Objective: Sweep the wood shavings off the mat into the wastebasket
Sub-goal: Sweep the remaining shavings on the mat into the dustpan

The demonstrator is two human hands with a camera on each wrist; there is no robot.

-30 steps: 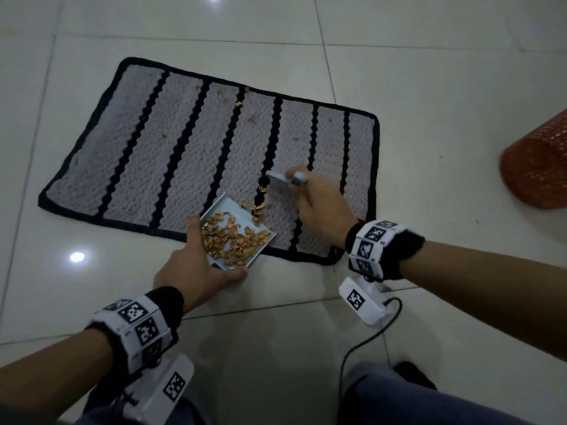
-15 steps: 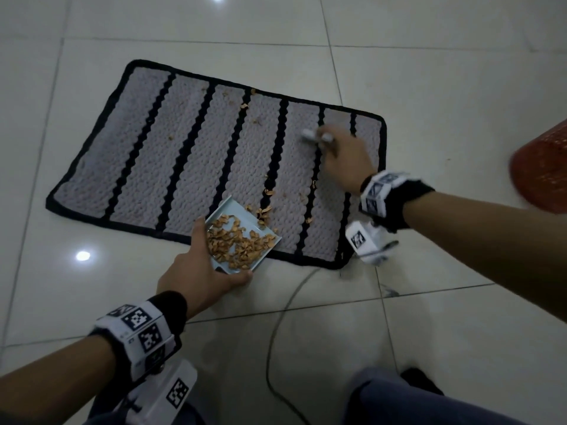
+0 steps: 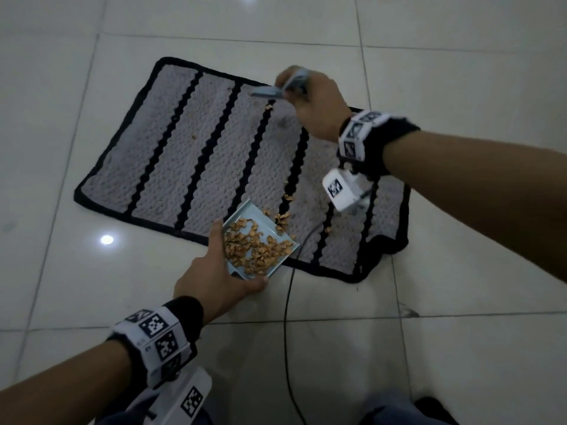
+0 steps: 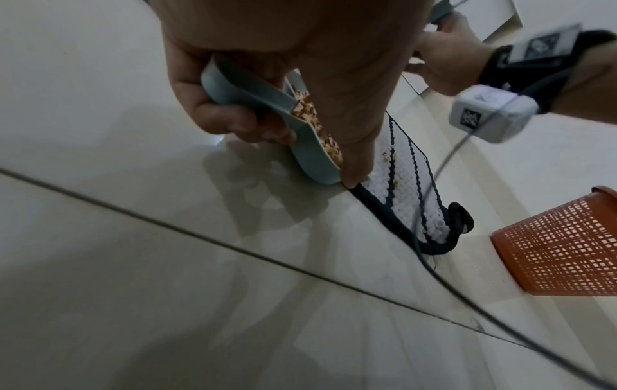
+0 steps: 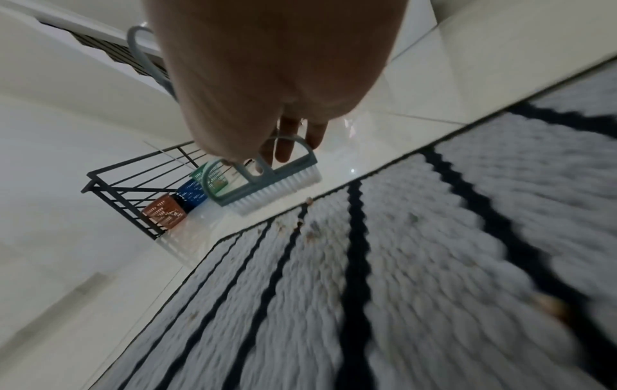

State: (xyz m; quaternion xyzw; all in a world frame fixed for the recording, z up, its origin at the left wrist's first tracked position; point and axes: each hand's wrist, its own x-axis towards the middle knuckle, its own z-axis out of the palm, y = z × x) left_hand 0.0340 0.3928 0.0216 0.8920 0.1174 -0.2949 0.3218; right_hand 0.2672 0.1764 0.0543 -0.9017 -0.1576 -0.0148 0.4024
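On the floor, left to right:
Left hand (image 3: 219,279): you still grip the dustpan (image 3: 267,220), fingers curled round its handle, its lip on the mat's near edge.
Wood shavings (image 3: 256,248): most heaped in the dustpan; a few lie on the mat (image 3: 171,167).
Right hand (image 3: 316,101): it has moved up to the mat's far edge, fingers hooked through the brush (image 5: 267,186) handle.
Wastebasket (image 4: 561,245): orange, right of the mat.
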